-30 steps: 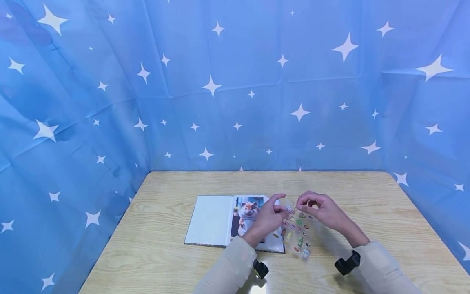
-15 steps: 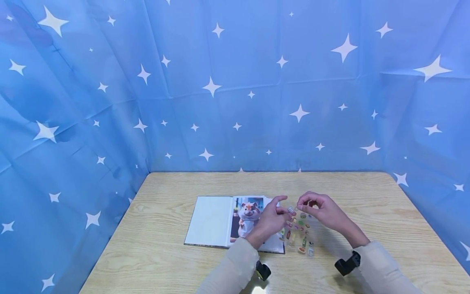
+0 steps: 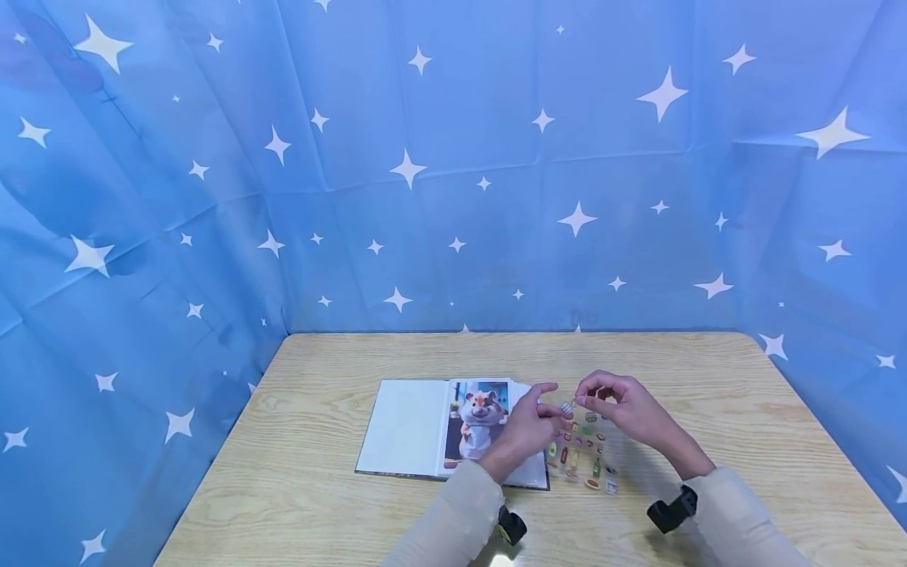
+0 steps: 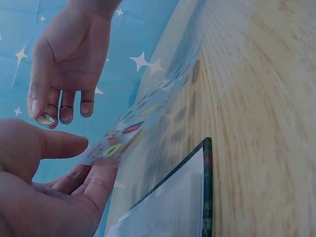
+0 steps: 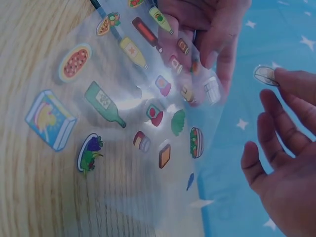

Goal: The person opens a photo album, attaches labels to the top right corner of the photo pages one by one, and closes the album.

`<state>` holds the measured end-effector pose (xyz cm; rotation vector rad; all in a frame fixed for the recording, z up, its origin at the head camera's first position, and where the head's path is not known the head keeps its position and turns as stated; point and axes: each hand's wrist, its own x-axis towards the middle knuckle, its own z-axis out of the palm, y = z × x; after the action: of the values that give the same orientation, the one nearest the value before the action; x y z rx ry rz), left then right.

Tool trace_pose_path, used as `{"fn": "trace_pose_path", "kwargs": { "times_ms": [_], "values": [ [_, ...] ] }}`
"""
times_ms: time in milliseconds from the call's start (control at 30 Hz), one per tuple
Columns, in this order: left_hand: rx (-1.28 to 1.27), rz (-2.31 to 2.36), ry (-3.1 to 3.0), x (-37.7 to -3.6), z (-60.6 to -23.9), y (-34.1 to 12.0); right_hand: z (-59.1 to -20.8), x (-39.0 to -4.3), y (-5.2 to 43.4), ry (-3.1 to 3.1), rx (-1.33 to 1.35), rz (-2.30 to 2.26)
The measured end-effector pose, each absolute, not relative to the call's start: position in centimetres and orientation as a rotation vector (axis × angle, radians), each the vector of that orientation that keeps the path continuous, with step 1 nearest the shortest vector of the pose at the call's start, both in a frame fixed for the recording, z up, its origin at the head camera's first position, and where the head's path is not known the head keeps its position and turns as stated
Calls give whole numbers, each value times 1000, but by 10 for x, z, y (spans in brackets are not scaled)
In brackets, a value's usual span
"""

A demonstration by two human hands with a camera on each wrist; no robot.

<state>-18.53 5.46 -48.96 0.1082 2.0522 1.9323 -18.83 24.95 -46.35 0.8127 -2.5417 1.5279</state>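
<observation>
R hand (image 3: 623,409) has just peeled a sticker (image 5: 265,75), pinched at fingertips; L hand (image 3: 527,425) still grips sheet (image 3: 584,453) near desk's (image 3: 319,488) front edge.

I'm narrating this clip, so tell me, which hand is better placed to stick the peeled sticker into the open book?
Probably the right hand: the peeled sticker already sits on its fingertip, lifted off the sheet. The left hand holds the sticker sheet up beside the open book, so it isn't free.
</observation>
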Motion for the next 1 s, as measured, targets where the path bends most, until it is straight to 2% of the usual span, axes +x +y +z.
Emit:
{"fn": "trace_pose_path", "kwargs": {
  "times_ms": [1000],
  "values": [
    [248,1426,2261,-184,-485,52,-477,-191,251,-2560,767,1534]
  ]
}}
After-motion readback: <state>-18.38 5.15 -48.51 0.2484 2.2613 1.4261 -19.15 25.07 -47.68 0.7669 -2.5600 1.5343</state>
